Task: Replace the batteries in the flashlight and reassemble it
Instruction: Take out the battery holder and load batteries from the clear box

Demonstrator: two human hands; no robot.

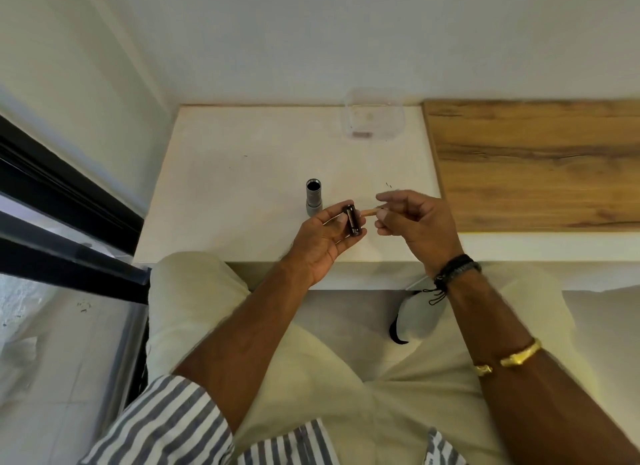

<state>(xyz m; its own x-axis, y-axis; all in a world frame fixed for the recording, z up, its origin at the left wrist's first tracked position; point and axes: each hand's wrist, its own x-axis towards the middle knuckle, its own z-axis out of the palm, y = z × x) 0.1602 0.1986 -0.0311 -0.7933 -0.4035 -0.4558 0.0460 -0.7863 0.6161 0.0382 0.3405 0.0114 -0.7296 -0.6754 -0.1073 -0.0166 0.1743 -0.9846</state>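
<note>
The grey flashlight body (pixel 313 198) stands upright on the white table (pixel 242 173) with its open end up, showing a dark hollow. Just in front of it my left hand (pixel 320 241) grips a dark cylindrical battery holder (pixel 353 220) between thumb and fingers. My right hand (pixel 412 222) pinches a small orange-tan battery (pixel 369 212) by one end, its other end almost touching the holder. Both hands hover above the table's front edge.
A clear plastic box (pixel 375 116) sits at the back of the table against the wall. A wooden surface (pixel 536 159) adjoins the table on the right. A dark window frame (pixel 62 208) runs along the left. My knees are under the table edge.
</note>
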